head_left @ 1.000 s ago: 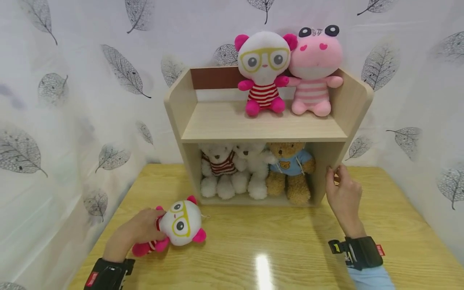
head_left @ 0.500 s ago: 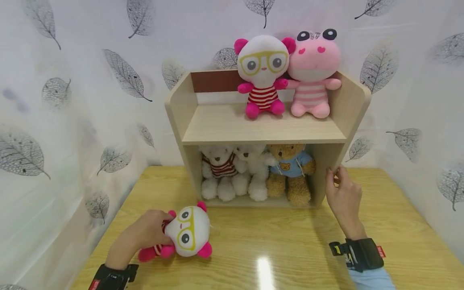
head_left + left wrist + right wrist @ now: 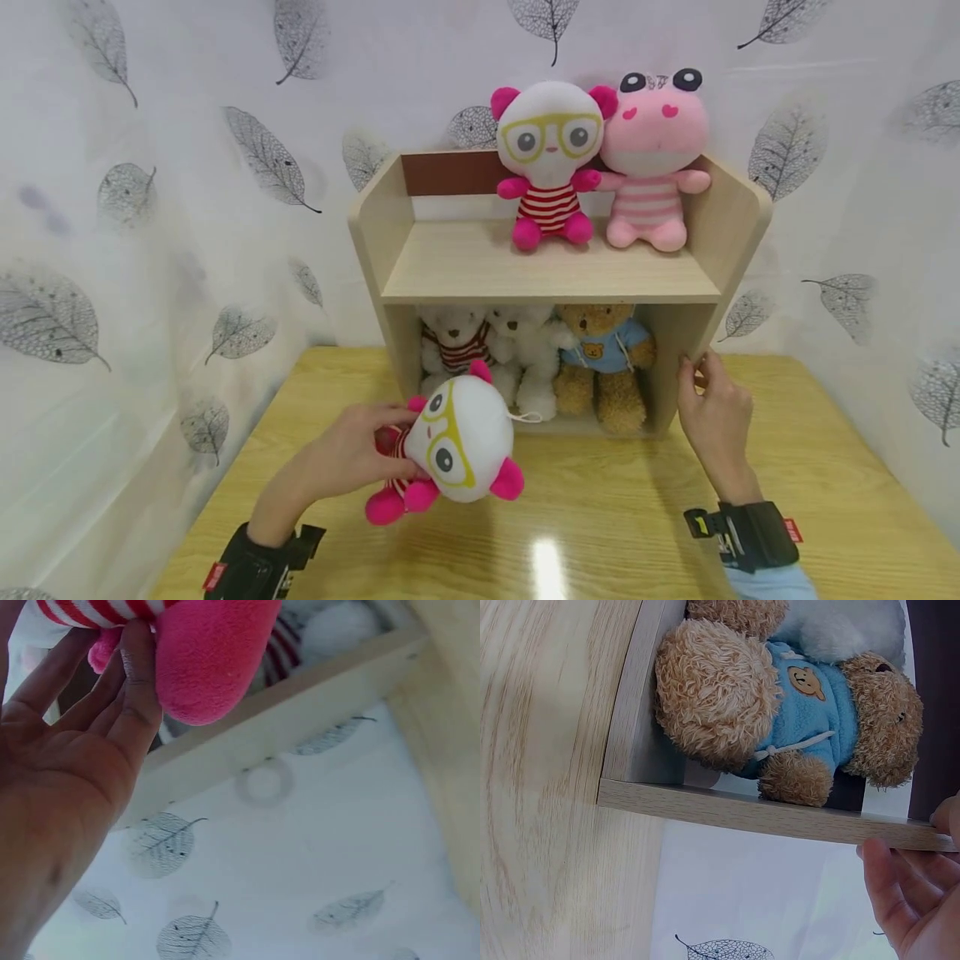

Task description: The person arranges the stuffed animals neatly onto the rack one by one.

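Tilted on its side in the head view, a plush panda (image 3: pixel 476 442) with yellow glasses, pink ears and a striped body is gripped round the body by my left hand (image 3: pixel 356 454). It overlaps the lower left of a small wooden shelf (image 3: pixel 465 262). In the left wrist view, the panda's pink leg (image 3: pixel 214 664) shows close by my fingers (image 3: pixel 139 690). My right hand (image 3: pixel 716 417) pinches the front edge of the shelf's right side panel. The right wrist view shows the thumb and fingers on either side of that panel (image 3: pixel 765 819).
On the upper board sit a matching plush panda (image 3: pixel 551 150) and a pink plush hippo (image 3: pixel 654 158). Below are two white teddy bears (image 3: pixel 457 342) and a brown teddy bear (image 3: pixel 600 350) in a blue hoodie. The shelf stands on a wooden table (image 3: pixel 600 517) against a leaf-patterned wall covering.
My left hand has raised the plush panda off the table and carried it right, toward the shelf. The right hand has stayed on the side panel.
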### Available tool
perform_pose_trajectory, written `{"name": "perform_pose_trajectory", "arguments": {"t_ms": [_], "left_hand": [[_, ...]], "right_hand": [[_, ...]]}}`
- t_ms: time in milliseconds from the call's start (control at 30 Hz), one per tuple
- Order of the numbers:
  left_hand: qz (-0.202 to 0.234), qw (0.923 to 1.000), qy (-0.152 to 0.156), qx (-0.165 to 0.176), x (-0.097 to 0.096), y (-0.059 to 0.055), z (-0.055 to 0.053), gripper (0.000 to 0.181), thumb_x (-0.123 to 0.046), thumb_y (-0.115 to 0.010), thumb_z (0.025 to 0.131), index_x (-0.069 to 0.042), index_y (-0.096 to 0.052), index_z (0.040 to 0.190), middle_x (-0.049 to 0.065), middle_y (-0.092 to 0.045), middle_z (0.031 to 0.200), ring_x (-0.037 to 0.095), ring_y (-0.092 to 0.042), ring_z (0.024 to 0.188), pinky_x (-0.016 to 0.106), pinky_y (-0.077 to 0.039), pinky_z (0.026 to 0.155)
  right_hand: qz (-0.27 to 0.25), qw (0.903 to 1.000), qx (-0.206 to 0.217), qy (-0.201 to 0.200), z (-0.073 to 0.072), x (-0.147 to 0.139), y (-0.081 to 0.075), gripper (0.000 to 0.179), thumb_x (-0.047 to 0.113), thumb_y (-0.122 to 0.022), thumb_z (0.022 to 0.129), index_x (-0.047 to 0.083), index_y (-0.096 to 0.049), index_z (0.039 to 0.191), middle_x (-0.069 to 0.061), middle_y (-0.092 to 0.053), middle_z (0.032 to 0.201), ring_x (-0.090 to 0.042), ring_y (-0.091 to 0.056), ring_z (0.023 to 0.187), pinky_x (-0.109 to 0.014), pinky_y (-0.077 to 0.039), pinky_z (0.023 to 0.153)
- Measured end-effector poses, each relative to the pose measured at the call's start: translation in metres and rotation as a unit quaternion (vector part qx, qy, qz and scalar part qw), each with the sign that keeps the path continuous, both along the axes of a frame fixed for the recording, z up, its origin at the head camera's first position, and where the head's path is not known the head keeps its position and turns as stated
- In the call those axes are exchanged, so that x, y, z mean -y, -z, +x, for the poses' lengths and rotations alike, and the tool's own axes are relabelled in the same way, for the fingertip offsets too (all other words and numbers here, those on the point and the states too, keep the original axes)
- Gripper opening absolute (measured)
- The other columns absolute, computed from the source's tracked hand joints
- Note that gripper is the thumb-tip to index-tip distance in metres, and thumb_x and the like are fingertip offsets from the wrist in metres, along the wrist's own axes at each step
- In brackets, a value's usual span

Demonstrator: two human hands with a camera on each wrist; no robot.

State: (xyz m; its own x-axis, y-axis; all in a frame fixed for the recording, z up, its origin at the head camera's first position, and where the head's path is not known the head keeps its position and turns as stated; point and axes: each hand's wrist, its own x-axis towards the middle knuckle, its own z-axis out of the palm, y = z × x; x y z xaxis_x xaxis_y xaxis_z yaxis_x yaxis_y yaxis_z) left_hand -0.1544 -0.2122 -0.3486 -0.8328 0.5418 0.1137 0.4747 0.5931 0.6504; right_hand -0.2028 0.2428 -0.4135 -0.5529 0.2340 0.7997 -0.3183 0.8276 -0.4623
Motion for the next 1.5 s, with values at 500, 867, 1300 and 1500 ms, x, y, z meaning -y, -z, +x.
{"name": "perform_pose_trajectory", "arguments": {"t_ms": [500,867,1300,1500], "left_hand": [[0.074,0.9926,0.007,-0.096,-0.032,-0.043,-0.017,0.057,-0.013,-0.090,0.077,-0.011,-0.069,0.129,0.000,-0.068,0.115,0.011,-0.065,0.092,0.028,-0.059,0.079],[0.159,0.9801,-0.032,-0.114,-0.046,-0.061,-0.028,0.050,-0.010,-0.088,0.079,-0.009,-0.069,0.125,0.006,-0.074,0.116,0.017,-0.074,0.098,0.027,-0.061,0.080],[0.281,0.9441,-0.131,-0.113,-0.064,-0.090,-0.057,0.034,-0.021,-0.074,0.095,-0.007,-0.070,0.125,0.013,-0.074,0.113,0.012,-0.070,0.098,0.021,-0.058,0.081],[0.358,0.9157,-0.175,-0.053,-0.070,-0.102,-0.067,0.037,-0.030,-0.066,0.099,-0.006,-0.068,0.127,0.009,-0.072,0.108,0.012,-0.072,0.085,0.026,-0.061,0.073]], "right_hand": [[-0.004,1.0000,0.003,0.000,-0.001,0.001,0.000,0.020,0.003,-0.062,0.096,-0.012,-0.065,0.109,-0.033,-0.072,0.098,-0.052,-0.071,0.069,-0.066,-0.051,0.058],[0.001,1.0000,-0.006,-0.001,-0.002,0.000,0.001,0.019,0.003,-0.062,0.095,-0.013,-0.064,0.107,-0.034,-0.072,0.097,-0.052,-0.071,0.068,-0.065,-0.050,0.056],[-0.004,1.0000,0.001,0.004,-0.002,-0.001,0.001,0.020,0.003,-0.062,0.096,-0.014,-0.064,0.107,-0.034,-0.071,0.097,-0.052,-0.071,0.069,-0.066,-0.049,0.056],[-0.007,1.0000,0.005,0.004,-0.002,-0.001,0.001,0.019,0.004,-0.062,0.096,-0.013,-0.064,0.105,-0.034,-0.072,0.097,-0.052,-0.071,0.069,-0.066,-0.050,0.057]]}}
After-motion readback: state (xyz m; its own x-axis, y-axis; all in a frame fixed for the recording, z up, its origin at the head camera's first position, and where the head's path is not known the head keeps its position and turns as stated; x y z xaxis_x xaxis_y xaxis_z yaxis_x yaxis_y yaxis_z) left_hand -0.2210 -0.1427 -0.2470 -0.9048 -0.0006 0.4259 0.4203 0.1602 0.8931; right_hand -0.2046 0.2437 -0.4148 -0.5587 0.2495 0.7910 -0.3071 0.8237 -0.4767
